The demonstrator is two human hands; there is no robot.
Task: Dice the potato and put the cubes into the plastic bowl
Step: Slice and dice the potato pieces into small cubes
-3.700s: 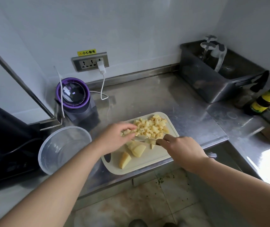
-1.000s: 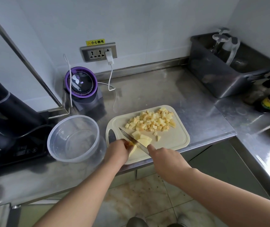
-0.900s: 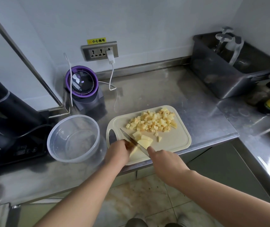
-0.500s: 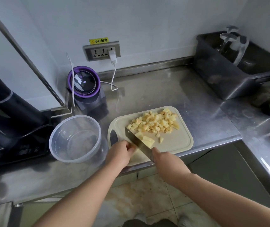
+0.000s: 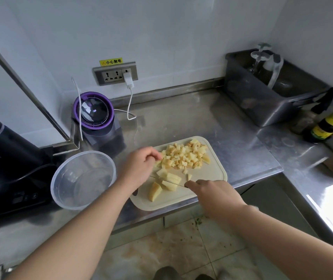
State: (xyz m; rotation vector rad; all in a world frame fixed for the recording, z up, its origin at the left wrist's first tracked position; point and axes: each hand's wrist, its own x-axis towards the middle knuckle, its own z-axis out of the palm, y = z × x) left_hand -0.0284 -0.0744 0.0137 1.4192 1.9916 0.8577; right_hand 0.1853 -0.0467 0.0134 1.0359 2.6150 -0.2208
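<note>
Gripping the knife [image 5: 180, 185] across uncut chunks [image 5: 170, 178], the right hand [image 5: 212, 194] rests while the curled left hand [image 5: 139, 166], contents unclear, seemingly clears cubes [image 5: 183, 156] aside.

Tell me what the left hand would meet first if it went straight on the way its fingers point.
Likely the pile of potato cubes on the cutting board; the fingertips of the left hand point at its near edge, though depth is unclear.

Left hand [image 5: 139, 166]: bare
Right hand [image 5: 215, 197]: bare
Forearms [image 5: 74, 233]: bare to frame edge
Shoes [image 5: 164, 273]: dark rounded toes, blurred
</note>
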